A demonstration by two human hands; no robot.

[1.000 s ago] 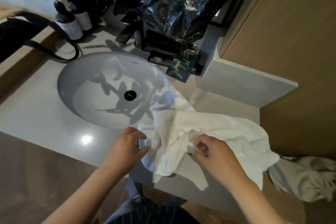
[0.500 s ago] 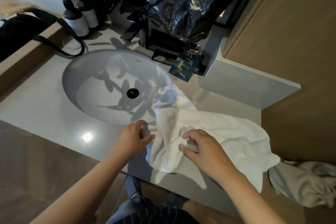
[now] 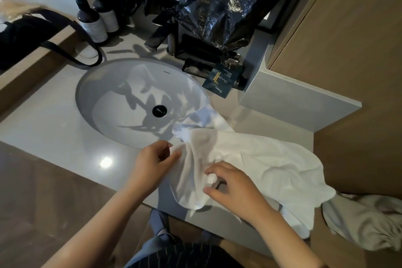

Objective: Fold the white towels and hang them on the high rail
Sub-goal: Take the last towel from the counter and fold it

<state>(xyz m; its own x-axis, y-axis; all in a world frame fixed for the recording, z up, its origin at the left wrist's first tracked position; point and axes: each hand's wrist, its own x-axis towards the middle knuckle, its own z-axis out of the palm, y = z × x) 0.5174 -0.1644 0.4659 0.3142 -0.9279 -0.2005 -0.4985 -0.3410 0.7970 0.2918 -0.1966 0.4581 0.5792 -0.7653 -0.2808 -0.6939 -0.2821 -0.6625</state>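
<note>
White towel (image 3: 261, 159) lies near a packet (image 3: 225, 79) marked "LIGHT LUXURY".

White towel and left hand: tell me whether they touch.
Touching. Head view: the left hand pinches a bunched edge of the white towel beside the sink.

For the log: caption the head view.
Left hand and right hand pinch a crumpled white towel beside the sink.
</note>
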